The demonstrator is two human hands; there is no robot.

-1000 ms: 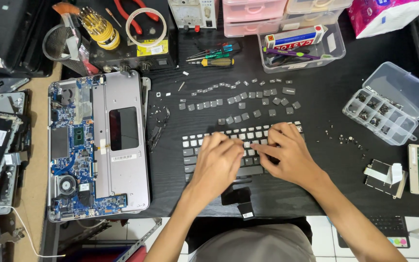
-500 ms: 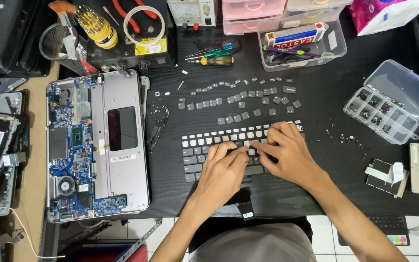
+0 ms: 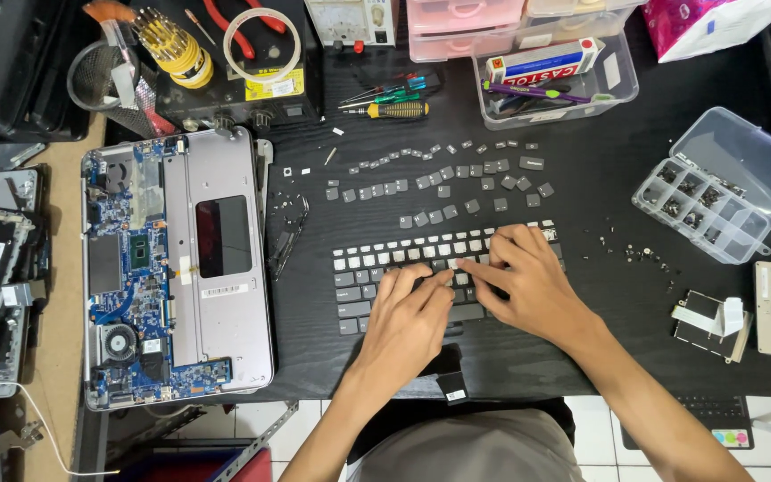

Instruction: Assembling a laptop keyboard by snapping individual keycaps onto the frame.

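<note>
A loose grey laptop keyboard (image 3: 377, 268) lies flat on the black table, with part of its keycaps removed. My left hand (image 3: 408, 321) rests on its middle rows, fingers bent and pressing down on keys. My right hand (image 3: 524, 281) covers the right part of the keyboard, its fingertips meeting the left hand's at one key. Several detached grey keycaps (image 3: 443, 174) lie scattered in rough rows on the table just beyond the keyboard. Whatever sits under the fingertips is hidden.
An opened laptop base (image 3: 176, 268) with exposed circuit board lies at the left. A clear compartment box (image 3: 716, 201) of small parts stands at the right, tiny screws (image 3: 635, 254) near it. Screwdrivers (image 3: 394, 103), a clear tray (image 3: 555, 76) and tools line the back edge.
Both hands have stayed on the keyboard, with the fingers shifting slightly over the middle keys. The view has drifted a little; nothing else moved.
</note>
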